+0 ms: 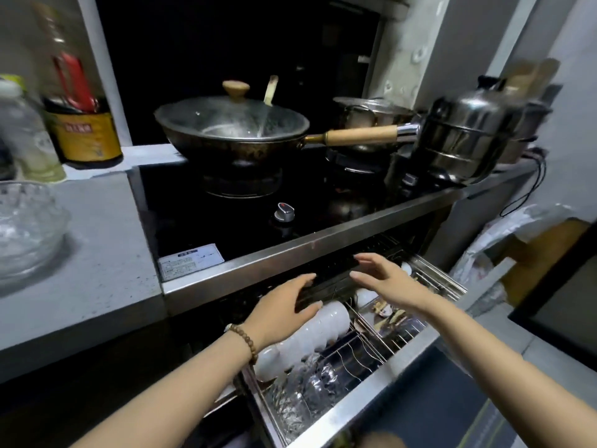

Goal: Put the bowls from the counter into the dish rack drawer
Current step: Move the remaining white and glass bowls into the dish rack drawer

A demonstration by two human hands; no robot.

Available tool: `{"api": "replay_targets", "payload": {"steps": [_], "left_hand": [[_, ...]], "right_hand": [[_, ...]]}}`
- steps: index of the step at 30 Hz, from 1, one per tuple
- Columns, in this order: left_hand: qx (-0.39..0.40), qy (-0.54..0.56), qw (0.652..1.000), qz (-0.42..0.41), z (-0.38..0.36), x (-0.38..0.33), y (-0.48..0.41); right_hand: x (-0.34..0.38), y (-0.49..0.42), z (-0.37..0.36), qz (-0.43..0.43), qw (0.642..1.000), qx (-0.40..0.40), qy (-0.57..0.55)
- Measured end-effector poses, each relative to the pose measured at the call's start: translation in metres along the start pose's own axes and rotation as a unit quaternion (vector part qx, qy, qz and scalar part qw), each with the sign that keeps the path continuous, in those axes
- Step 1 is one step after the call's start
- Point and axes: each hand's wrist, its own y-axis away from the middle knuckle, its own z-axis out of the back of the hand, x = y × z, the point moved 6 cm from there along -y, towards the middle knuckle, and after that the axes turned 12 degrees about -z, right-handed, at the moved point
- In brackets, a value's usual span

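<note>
The dish rack drawer (365, 400) is pulled out below the stove, its wire rack showing. A row of white bowls (310, 337) stands on edge in its left part, with clear glass bowls (310, 386) in front of them. My left hand (284, 305) hovers just above the white bowls, fingers apart and holding nothing. My right hand (387, 279) is spread open over the rear of the rack, also empty. A stack of clear glass bowls (26, 227) sits on the grey counter (97, 253) at the far left.
A lidded wok (232, 124) with a wooden handle sits on the black stove, a steel steamer pot (465, 140) to its right. Bottles (80, 124) stand at the back left. Spoons and small dishes lie in the drawer's right section (391, 315). A stove knob (285, 211) sticks up.
</note>
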Motion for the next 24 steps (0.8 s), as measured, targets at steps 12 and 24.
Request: {"api": "replay_targets", "payload": {"steps": [12,24], "left_hand": [[-0.161,-0.15,0.975,-0.031,0.232,-0.023,0.053],[-0.206,-0.23,0.943,0.124,0.351,0.067,0.17]], "right_hand": [[0.198,0.033,-0.038,0.208,0.976,-0.017,0.066],[0.325,0.033,-0.166,0.281,0.95,0.095,0.097]]}}
